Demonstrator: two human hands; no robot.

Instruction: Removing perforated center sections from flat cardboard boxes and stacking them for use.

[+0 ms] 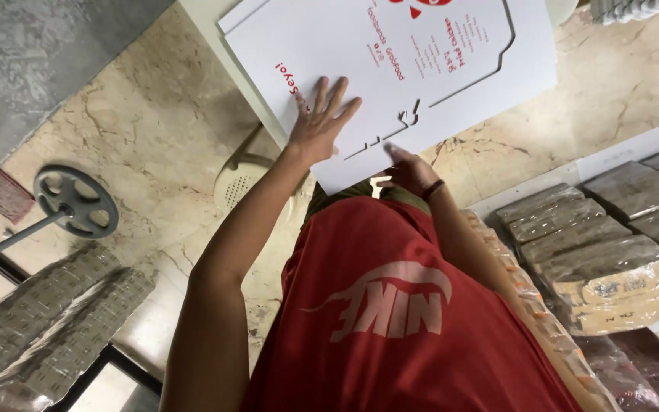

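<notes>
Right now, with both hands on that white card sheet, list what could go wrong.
1. The card sheet hangs past the table edge toward the person; the left hand pressing flat could tip or crease it.
2. The right hand is at the die-cut slots; a finger could catch there and tear the card.
3. The wrapped bundles crowd the right side and the stool sits below, so the sheet may snag on them.

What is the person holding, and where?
A flat white cardboard sheet. The left hand lies spread flat on its near part; the right hand is at its near edge, but its grip is unclear.
</notes>
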